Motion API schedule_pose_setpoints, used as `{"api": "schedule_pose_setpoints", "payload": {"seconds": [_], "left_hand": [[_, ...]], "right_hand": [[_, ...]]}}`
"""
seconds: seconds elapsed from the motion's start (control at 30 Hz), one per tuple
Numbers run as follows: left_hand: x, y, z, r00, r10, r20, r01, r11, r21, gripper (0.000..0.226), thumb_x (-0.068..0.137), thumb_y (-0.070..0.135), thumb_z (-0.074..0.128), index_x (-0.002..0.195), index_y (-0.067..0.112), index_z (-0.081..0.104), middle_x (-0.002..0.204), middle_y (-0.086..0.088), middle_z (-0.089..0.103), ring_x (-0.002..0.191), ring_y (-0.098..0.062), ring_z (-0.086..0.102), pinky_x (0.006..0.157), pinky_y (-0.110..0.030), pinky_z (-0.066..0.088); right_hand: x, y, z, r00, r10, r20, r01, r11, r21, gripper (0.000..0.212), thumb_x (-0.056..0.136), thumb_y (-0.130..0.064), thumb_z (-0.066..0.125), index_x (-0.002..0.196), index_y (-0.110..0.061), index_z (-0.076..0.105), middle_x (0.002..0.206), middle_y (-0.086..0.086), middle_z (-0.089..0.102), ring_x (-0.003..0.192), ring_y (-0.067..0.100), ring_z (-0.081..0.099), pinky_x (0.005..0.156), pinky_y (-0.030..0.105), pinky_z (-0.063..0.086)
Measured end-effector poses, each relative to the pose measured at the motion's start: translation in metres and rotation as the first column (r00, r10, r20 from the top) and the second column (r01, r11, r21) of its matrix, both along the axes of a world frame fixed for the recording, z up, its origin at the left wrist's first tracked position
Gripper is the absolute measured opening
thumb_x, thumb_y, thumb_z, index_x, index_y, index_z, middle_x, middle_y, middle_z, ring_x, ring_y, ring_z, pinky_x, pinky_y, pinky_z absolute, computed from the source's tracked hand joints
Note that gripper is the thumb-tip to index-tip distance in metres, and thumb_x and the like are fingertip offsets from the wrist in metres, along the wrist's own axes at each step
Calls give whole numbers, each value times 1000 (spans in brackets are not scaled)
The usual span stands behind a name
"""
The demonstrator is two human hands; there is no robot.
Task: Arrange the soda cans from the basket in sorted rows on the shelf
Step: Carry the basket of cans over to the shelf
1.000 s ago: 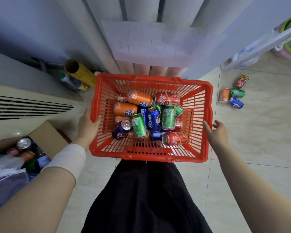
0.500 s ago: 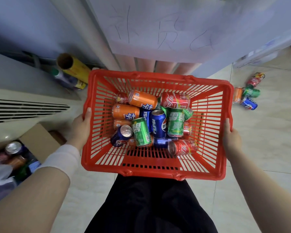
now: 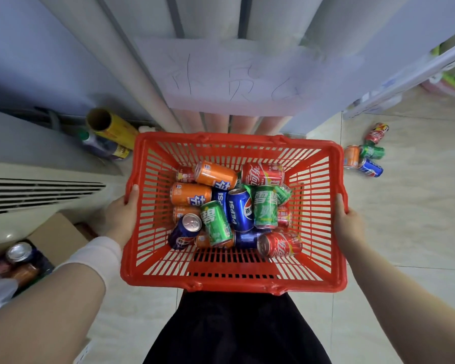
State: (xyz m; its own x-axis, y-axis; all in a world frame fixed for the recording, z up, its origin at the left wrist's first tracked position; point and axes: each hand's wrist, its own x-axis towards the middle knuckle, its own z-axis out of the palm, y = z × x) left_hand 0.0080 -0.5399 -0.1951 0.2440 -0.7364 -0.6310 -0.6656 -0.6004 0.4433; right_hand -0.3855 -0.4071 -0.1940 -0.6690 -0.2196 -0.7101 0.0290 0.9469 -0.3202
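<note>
- Brown cardboard box (image 3: 57, 232), lower left corner, open; several cans stand in it, one silver can top (image 3: 19, 252) facing up.
- Cream vented appliance casing (image 3: 37, 190), left edge, slats running across.
- Yellow film roll on a cardboard tube (image 3: 111, 124), leaning at the foot of the wall, just beyond the basket's far left corner.
- Left hand (image 3: 118, 216), white cuff at the wrist; it grips the left rim of the basket, thumb hooked over the top edge, fingers hidden outside the wall.
- Red plastic slatted basket (image 3: 231, 281), rectangular, centre of view, held by both side rims in front of the person.
- Soda cans (image 3: 241, 210), loose and unsorted on the basket floor, most lying on their sides: two orange at the far left, a red one at the far right, blue Pepsi cans and green cans in the middle, a red one at the near right, and a blue can tilted with its top up at the near left.
- White paper sheet with handwritten strokes (image 3: 234, 77), fixed to the pale pipes beyond the basket.
- Black garment (image 3: 237, 329), below the basket's near rim.
- Right hand (image 3: 348, 222), clamped on the right rim, thumb lying over the edge.
- Four loose cans on the pale tiled floor (image 3: 405, 232), right of the basket: orange (image 3: 351, 156), green (image 3: 372, 151), blue (image 3: 371, 168), red (image 3: 376, 133), close together.
</note>
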Motion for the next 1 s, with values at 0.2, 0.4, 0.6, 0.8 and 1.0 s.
{"api": "schedule_pose_setpoints", "payload": {"seconds": [0.2, 0.4, 0.6, 0.8, 1.0], "left_hand": [[4, 20, 34, 998, -57, -16, 58, 998, 32, 67, 80, 79, 27, 78, 23, 65, 70, -1, 71, 66, -20, 69, 70, -41, 57], [-4, 29, 63, 983, -183, 8, 182, 982, 48, 68, 82, 77, 22, 75, 25, 65, 65, 2, 68, 61, -18, 67, 62, -32, 53], [-31, 37, 74, 959, -281, -30, 281, 960, 3, 59, 89, 66, 29, 85, 21, 66, 74, -4, 68, 70, -22, 66, 60, -29, 48], [-75, 49, 81, 935, -351, -58, 349, 936, -39, 52, 93, 58, 33, 83, 17, 64, 69, 2, 62, 70, -21, 61, 58, -26, 39], [-131, 82, 89, 924, -382, -22, 378, 921, -99, 46, 95, 51, 36, 93, 14, 63, 85, -7, 60, 75, -22, 54, 72, -29, 37]], "right_hand": [[11, 37, 42, 998, -62, 15, 62, 998, -1, 57, 90, -62, 31, 99, -13, 58, 76, 1, 63, 63, 17, 62, 56, 26, 48], [24, 90, 69, 990, -134, -55, 134, 991, -3, 64, 88, -66, 31, 103, -11, 60, 91, 11, 66, 77, 29, 64, 77, 41, 53], [26, 146, 79, 962, -261, -83, 260, 965, -17, 69, 87, -67, 33, 105, -8, 63, 99, 16, 67, 92, 36, 64, 87, 50, 51], [10, 194, 86, 934, -335, -127, 336, 942, -14, 68, 91, -61, 32, 109, -3, 64, 109, 23, 65, 101, 40, 60, 90, 45, 47], [-26, 237, 85, 924, -366, -114, 366, 930, -23, 72, 90, -64, 29, 110, -4, 64, 111, 23, 64, 104, 41, 59, 96, 49, 45]]}}
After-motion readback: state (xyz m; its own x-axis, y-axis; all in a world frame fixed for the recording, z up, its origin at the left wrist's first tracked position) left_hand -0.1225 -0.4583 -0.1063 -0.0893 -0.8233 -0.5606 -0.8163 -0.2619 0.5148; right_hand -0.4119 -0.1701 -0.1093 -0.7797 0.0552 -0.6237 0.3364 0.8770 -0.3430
